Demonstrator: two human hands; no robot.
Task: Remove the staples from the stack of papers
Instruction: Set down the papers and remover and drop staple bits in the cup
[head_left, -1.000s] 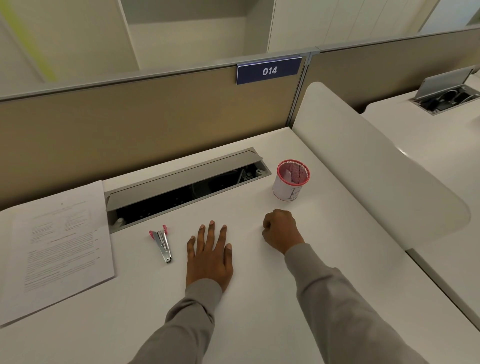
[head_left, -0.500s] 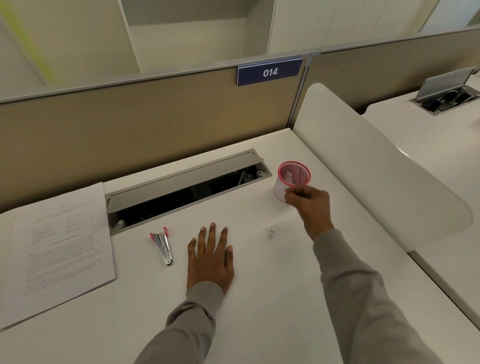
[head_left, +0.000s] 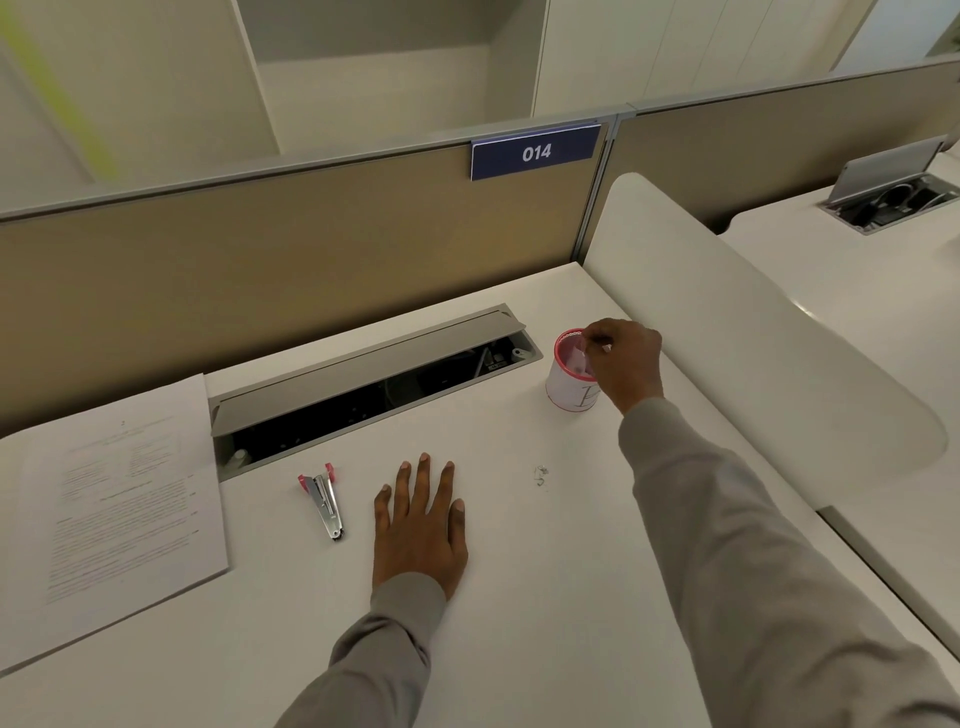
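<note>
Left hand (head_left: 418, 525) lies flat on the tabletop (head_left: 519, 597), fingers (head_left: 423, 473) straight and slightly spread. Right hand (head_left: 626, 358) hovers over the pink-rimmed cup (head_left: 566, 392), fingers pinched together, their catch too small to tell. Something pink sits in the cup; loose staples (head_left: 540, 475) lie nearby, stack of papers (head_left: 114, 499) far left.

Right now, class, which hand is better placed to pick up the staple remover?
Left. The left hand lies flat on the desk beside the staple remover; the right hand pinches a staple over the cup.

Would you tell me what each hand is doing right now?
Left hand: open, flat on white desk.
Right hand: pinching tiny silvery staple over pink-rimmed white cup.
</note>
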